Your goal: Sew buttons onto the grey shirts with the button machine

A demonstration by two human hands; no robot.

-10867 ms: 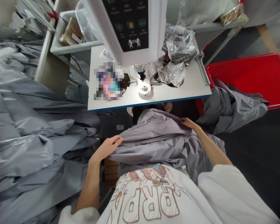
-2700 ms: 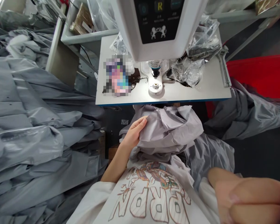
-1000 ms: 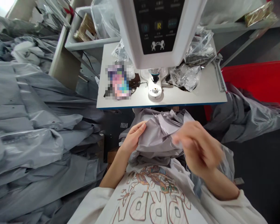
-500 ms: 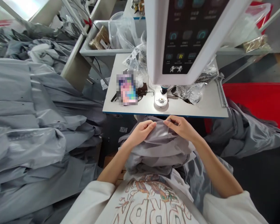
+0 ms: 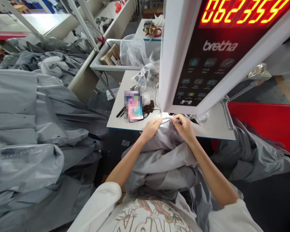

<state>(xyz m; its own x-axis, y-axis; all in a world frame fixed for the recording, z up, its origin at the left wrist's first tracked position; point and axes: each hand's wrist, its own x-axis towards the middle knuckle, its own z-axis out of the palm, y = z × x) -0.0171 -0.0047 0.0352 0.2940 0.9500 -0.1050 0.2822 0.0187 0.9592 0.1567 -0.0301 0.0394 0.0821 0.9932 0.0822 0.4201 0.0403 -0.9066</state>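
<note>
A grey garment (image 5: 163, 162) lies bunched in my lap and reaches up onto the white work table (image 5: 217, 127). My left hand (image 5: 152, 127) and my right hand (image 5: 185, 127) each pinch its upper edge, close together, under the head of the white press machine (image 5: 183, 58). The machine's head hides its post and base from me. Its dark panel shows red digits.
A phone (image 5: 133, 105) lies on the table left of my hands, with clear plastic bags (image 5: 147, 75) behind it. Stacked grey garments (image 5: 26, 129) fill the left side. A red bin (image 5: 268, 120) with another grey garment (image 5: 251, 154) draped over it stands right.
Both hands have carried the garment edge up and forward from my lap onto the table under the machine head. The view has tilted up, and the red digits have come into sight.
</note>
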